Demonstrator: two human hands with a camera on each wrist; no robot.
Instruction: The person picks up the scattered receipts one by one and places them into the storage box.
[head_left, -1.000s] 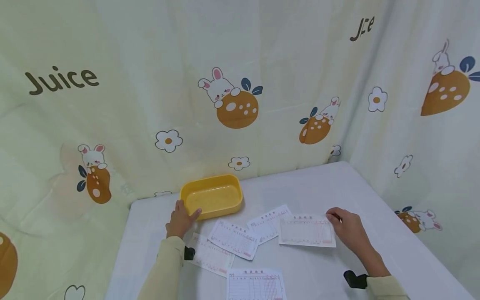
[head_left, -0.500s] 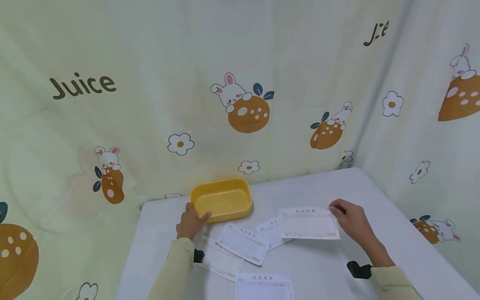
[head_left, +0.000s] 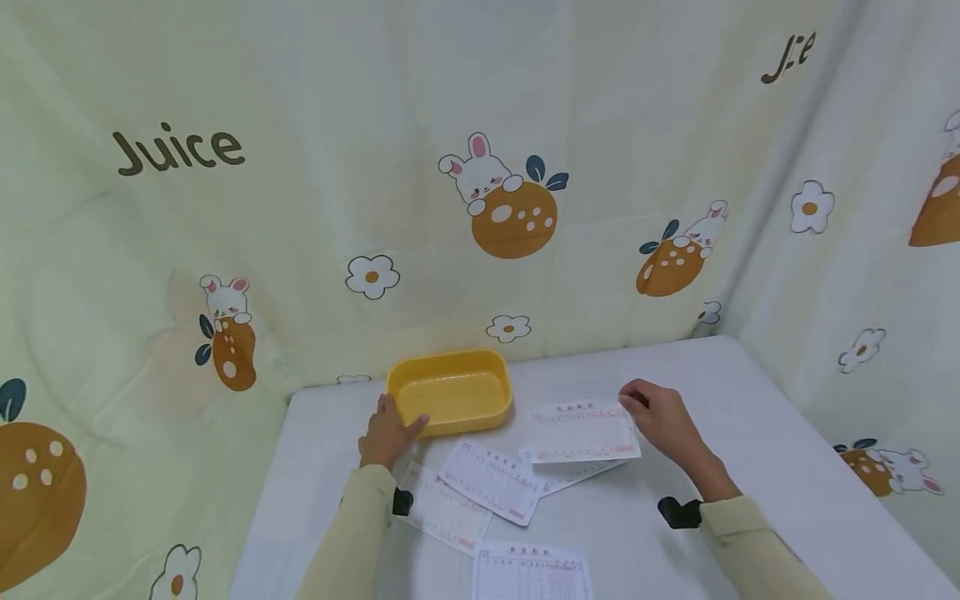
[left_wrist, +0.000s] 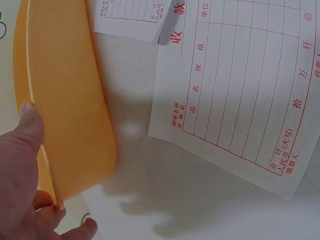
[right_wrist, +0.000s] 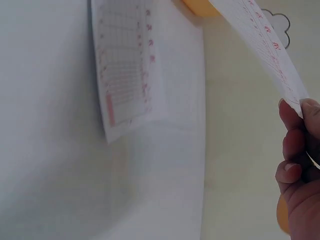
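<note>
My left hand (head_left: 386, 437) grips the near left corner of a yellow plastic tray (head_left: 450, 403). In the left wrist view the thumb (left_wrist: 30, 127) lies against the tray's rim, with fingers bent at its corner. My right hand (head_left: 663, 421) pinches the upper right corner of a printed receipt slip (head_left: 581, 433) between thumb and fingertips. That slip is raised and partly covers another receipt slip (head_left: 581, 475). In the right wrist view the held slip slants down to the pinching fingers (right_wrist: 292, 117).
Two overlapping receipt slips (head_left: 491, 479) lie in front of the tray on the white table (head_left: 637, 550). Another slip with a bold grid (head_left: 532, 575) lies nearer, cut off by the frame's bottom. A patterned curtain (head_left: 315, 208) hangs behind the table and on its right.
My right hand has lifted the receipt slip and carried it left toward the tray, over the slip behind. My left hand stays on the tray. The head view has shifted.
</note>
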